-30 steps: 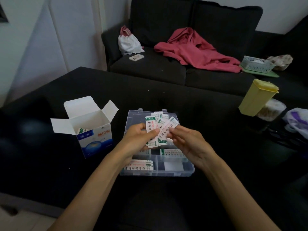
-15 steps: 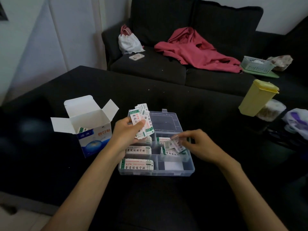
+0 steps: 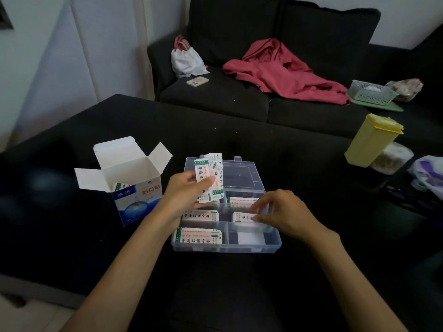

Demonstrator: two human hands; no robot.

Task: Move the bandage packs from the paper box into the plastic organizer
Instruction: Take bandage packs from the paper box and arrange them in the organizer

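Bandage packs: most sit in the plastic organizer's compartments, a fan of them is in the left hand, and at least one shows inside the paper box.
Paper box [image 3: 134,188]: stands open at the left on the dark surface, flaps up, unmoved; the green-edged end of a pack [image 3: 121,186] pokes up inside it, so the box is not yet emptied.
Left hand [image 3: 185,195]: fingers and thumb clenched on a fanned bundle of packs [image 3: 211,176], held upright just above the organizer's rear-left corner. A second ago this bundle was over the middle of the organizer with both hands on it; it has since shifted left.
Plastic organizer [image 3: 273,246]: lid open; packs lie in the two left compartments [image 3: 200,236] and the middle-right ones; the front-right compartment holds only something plain white.
Right hand [image 3: 280,212]: has left the bundle and come down into the middle-right compartment; its curled fingertips touch the pack there [image 3: 243,218]. Whether it pinches or only presses, one cannot tell.
Meaning: one more pack appears delivered; the handheld bundle and the box remainder are left.
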